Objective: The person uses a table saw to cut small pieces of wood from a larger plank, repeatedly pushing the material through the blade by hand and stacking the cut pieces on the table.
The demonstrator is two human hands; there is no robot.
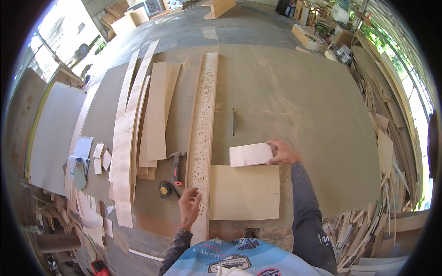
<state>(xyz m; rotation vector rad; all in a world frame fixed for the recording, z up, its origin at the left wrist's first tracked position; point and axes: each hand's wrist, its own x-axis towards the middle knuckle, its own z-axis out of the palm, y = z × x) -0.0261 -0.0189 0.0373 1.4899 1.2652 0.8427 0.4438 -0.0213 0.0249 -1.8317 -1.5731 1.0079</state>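
My right hand (283, 152) grips the right end of a pale rectangular wooden block (251, 155), just beyond the far edge of a flat cream panel (245, 193). Loosely bent, with nothing visible in it, my left hand (189, 204) is over the near left edge of a long, narrow board (201, 119) with many dark pits. That board runs away from me along the panel's left side. A hammer (177, 169) with a red and black handle lies near my left hand, beside a black and yellow tape measure (165, 189). A dark pencil-like stick (233, 122) rests farther off.
Long pale wood strips (131, 138) and shorter planks (156, 110) lie on the left of the large brown work surface (317, 106). Small white blocks (98, 158) sit farther left. Scrap wood (359, 234) is heaped along the right side.
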